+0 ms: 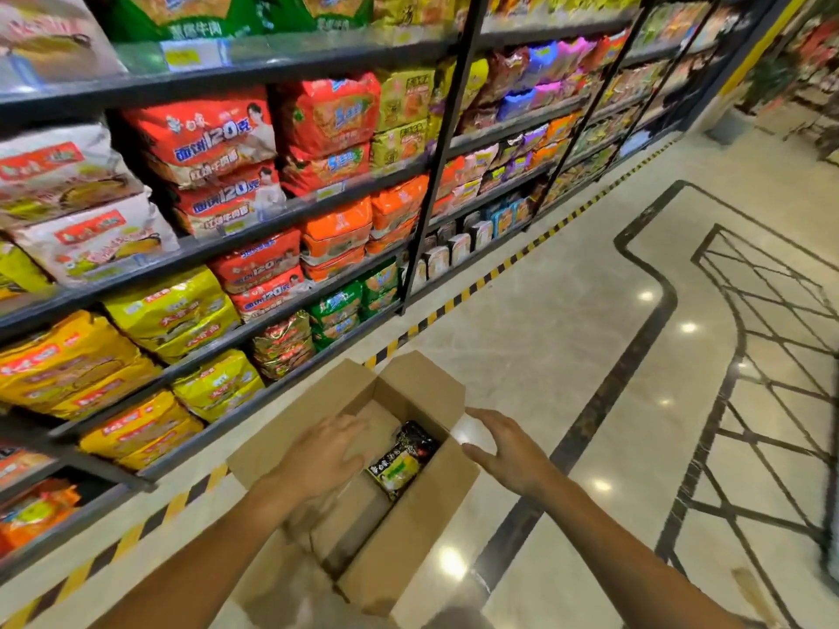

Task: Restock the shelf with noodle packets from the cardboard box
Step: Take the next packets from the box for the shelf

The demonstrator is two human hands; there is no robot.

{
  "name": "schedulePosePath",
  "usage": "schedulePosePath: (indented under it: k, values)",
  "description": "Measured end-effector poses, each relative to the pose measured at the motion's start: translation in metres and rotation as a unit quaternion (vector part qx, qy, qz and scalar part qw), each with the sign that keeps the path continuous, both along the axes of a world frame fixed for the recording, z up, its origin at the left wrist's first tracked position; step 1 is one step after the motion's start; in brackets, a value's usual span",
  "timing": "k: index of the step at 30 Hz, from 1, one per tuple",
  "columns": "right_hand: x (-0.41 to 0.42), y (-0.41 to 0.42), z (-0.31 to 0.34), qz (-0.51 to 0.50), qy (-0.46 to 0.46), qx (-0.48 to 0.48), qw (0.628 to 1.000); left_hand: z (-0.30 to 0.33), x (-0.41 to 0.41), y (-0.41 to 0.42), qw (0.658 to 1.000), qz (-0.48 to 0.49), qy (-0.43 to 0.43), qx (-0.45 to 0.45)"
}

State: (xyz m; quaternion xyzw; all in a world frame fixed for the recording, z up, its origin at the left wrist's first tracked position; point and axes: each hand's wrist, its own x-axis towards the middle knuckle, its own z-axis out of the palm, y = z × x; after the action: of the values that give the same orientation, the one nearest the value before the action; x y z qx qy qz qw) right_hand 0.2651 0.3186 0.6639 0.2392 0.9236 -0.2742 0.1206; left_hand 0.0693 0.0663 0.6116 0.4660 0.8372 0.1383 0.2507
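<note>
An open cardboard box (pixel 422 388) stands on the floor in front of the shelf (pixel 254 240). Inside it lies a black and yellow noodle packet (pixel 404 460) against the right wall. My left hand (pixel 324 456) hovers over the box's left half with fingers spread, holding nothing. My right hand (pixel 508 451) is open just outside the box's right wall, palm turned toward it, apart from the packet. The shelf rows on the left are packed with red, orange, yellow and white noodle multipacks.
A yellow and black hazard strip (pixel 508 265) runs along the shelf base. Black uprights (pixel 436 174) divide the shelving. Polished marble floor (pixel 567 333) with dark inlay lines spreads to the right. More goods stand at the far end of the aisle.
</note>
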Motion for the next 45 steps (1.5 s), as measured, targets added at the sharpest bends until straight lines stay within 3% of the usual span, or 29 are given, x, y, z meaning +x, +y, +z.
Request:
schedulePosePath:
  k: [9,13,19,22,29,32,41,45]
  values:
    - [-0.093,0.090,-0.105,0.031,-0.074,-0.084,0.993,-0.083,-0.018,0.058,0.984,0.150,-0.095,-0.015]
    - [-0.128,0.133,-0.223,0.044,-0.112,-0.116,0.986,-0.189,-0.033,0.094,0.967,0.197,-0.162,-0.025]
    - [-0.142,0.171,-0.433,0.023,-0.162,-0.159,0.974,-0.385,-0.031,0.134,0.905,0.359,-0.229,0.021]
    - [-0.141,0.181,-0.527,0.033,-0.167,-0.133,0.976,-0.473,-0.014,0.146,0.872,0.415,-0.259,0.029]
    - [-0.163,0.183,-0.689,0.069,-0.214,-0.088,0.970,-0.633,0.014,0.139,0.869,0.394,-0.298,-0.015]
    - [-0.165,0.178,-0.728,0.080,-0.241,-0.048,0.966,-0.664,0.025,0.135,0.843,0.432,-0.318,-0.034]
    - [-0.178,0.172,-0.759,0.071,-0.301,0.024,0.951,-0.700,0.024,0.153,0.835,0.442,-0.324,-0.046]
    - [-0.181,0.177,-0.767,0.050,-0.292,-0.007,0.955,-0.720,0.007,0.174,0.761,0.530,-0.375,-0.012]
